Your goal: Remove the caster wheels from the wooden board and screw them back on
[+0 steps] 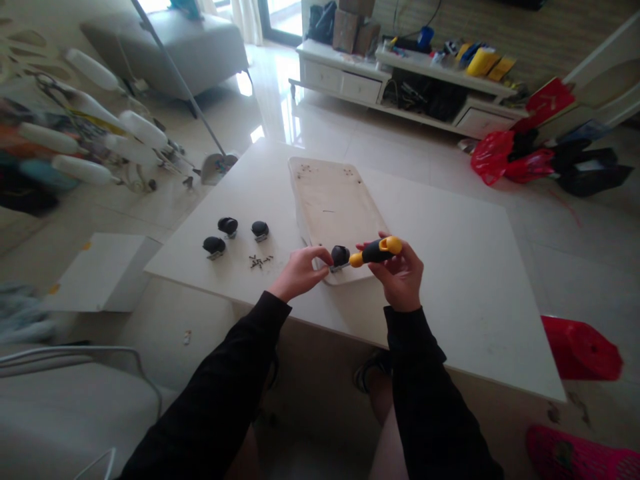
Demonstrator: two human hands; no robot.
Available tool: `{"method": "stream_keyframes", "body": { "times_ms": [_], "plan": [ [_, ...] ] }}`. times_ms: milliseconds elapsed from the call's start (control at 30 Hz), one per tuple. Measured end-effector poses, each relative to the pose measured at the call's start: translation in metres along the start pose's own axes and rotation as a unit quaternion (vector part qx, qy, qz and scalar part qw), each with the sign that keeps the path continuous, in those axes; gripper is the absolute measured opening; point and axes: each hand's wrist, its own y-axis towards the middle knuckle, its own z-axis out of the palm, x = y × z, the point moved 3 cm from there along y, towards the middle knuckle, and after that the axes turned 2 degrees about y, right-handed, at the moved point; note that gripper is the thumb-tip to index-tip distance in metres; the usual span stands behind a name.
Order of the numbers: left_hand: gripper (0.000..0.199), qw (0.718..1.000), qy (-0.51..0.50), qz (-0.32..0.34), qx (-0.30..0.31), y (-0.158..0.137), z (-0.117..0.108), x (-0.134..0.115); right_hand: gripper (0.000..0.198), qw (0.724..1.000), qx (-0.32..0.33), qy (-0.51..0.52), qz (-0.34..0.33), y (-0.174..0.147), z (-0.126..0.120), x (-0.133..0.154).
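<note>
A black caster wheel (341, 255) with a metal plate stands at the near end of an upturned cream plastic lid or base (335, 207). My left hand (303, 272) is at the caster's left side, thumb and forefinger pinched beside its plate. Whatever lies between those fingertips is too small to make out. In my right hand (404, 275) is a screwdriver with a yellow and black handle (377, 251), held nearly level, its yellow front end close to the caster's right side. The screwdriver's tip cannot be seen clearly.
Three more casters, one of them here (260, 231), sit on the white table (450, 267) to the left. Near them lies a small pile of dark screws (260, 261). A white box (105, 273) stands on the floor left, a red stool (580, 348) at right.
</note>
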Motion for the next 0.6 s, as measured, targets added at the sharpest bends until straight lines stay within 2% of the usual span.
{"method": "stream_keyframes", "body": {
  "times_ms": [133,300,400,500,600],
  "plan": [
    [0.020,1.000,-0.004,0.001,0.000,0.001,-0.001,0.000,0.047,1.000,0.001,-0.017,-0.005,0.001,0.000,-0.004],
    [0.018,1.000,-0.007,0.003,-0.009,0.002,-0.002,0.000,0.049,0.998,0.045,-0.053,-0.004,0.002,0.000,-0.006],
    [0.021,0.998,-0.048,0.036,-0.011,0.002,0.001,-0.006,0.049,0.995,0.065,-0.070,-0.011,0.003,0.000,-0.004],
    [0.026,0.993,-0.073,0.087,0.020,0.003,0.010,-0.015,0.051,0.994,0.072,-0.079,-0.007,0.002,0.003,-0.004],
    [0.020,0.994,-0.059,0.093,0.014,0.005,0.017,-0.019,0.053,0.994,0.074,-0.077,0.006,0.002,0.006,-0.005]
  ]
}}
